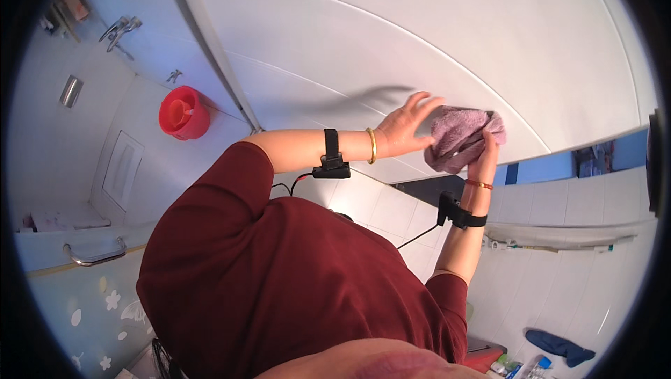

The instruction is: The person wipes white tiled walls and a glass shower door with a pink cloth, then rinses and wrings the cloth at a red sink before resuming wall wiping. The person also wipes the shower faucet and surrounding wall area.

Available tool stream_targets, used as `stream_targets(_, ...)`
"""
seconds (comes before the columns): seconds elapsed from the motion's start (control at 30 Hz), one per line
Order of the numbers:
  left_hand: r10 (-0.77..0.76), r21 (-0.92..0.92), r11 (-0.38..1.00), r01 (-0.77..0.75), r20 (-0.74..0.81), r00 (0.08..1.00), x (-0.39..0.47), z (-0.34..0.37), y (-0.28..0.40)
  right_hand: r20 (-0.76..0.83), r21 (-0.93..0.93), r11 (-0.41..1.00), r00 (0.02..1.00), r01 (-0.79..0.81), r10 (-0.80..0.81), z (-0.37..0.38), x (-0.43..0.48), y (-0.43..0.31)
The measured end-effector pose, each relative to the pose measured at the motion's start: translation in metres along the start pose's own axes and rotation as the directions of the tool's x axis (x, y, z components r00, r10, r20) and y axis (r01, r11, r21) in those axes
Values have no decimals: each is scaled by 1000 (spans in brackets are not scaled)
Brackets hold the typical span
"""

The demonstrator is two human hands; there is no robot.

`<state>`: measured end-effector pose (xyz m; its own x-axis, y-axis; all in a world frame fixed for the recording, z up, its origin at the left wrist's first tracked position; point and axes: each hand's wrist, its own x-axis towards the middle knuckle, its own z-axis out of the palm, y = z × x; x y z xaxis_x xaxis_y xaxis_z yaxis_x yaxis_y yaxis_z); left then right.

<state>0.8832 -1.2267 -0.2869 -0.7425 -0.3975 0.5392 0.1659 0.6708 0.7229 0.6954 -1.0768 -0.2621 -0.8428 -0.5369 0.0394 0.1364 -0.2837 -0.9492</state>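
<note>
A bunched pink-purple cloth (458,135) is up against the white tiled wall (335,38), on the right of the view. My right hand (488,151) grips its right side, the thumb or a finger lying over the folds. Beside the cloth's left edge, my left hand (411,125) is spread with fingers apart; its fingertips are close to the cloth, and whether they touch it I cannot tell. The left wrist bears a gold bangle (371,146), the right a red beaded bracelet (479,184). Black straps with small devices are on both forearms.
On the left, a red bucket (184,113) with a smaller red vessel inside stands below a wall tap (174,75). A metal mixer tap (120,30) is higher up. A metal handle (97,256) is at lower left. A towel rail (555,247) and bottles are at right.
</note>
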Motion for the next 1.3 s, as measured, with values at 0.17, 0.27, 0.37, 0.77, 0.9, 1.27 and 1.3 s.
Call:
stream_targets(0.17,180,-10,984,-180,79,980,-17,-72,2,29,-471,784,895,404,-444,131,-29,-13)
stream_targets(0.27,119,-68,990,-127,-107,987,-28,-125,-24,141,-564,639,824,523,-550,240,-39,-4)
stream_targets(0.37,57,79,996,-36,-294,954,-37,-186,-63,252,-554,568,773,608,-582,333,-51,6)
stream_targets(0.77,524,502,840,-206,-653,546,-17,-447,-52,333,-136,265,295,955,-895,581,-75,-52)
stream_targets(0.9,676,741,661,-120,-518,524,-1,-476,-46,638,-90,-134,-46,987,-769,618,-72,-70)
stream_targets(1.27,-41,444,864,237,-407,912,-131,-366,-205,869,-210,-233,72,949,-489,570,-78,151)
stream_targets(1.3,-47,464,857,223,-362,931,-145,-354,-218,900,-229,-237,113,944,-420,561,-80,172)
